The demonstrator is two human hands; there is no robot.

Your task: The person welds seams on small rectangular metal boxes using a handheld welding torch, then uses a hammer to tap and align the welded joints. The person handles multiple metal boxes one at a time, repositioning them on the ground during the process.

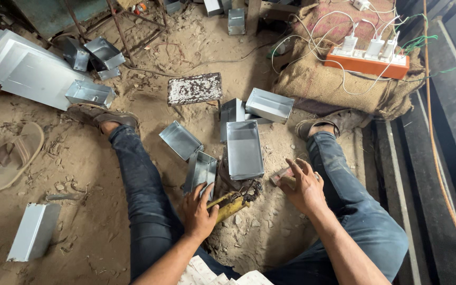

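I sit on a dirt floor with my legs spread. My left hand (199, 210) grips the yellow handle of a welding electrode holder (233, 203) whose blackened tip points toward an open grey sheet-metal box (244, 149) between my legs. My right hand (303, 184) closes on a small brownish block (282, 177) on the ground beside my right thigh. Two more metal boxes lie by my left knee, one (181, 140) behind the other (200, 170).
Other metal boxes (269, 104) and flat sheets (25, 68) lie around. A small rusty stool (195, 88) stands ahead. An orange power strip (368, 62) with chargers rests on burlap sacking at right. A loose sandal (12, 157) lies left.
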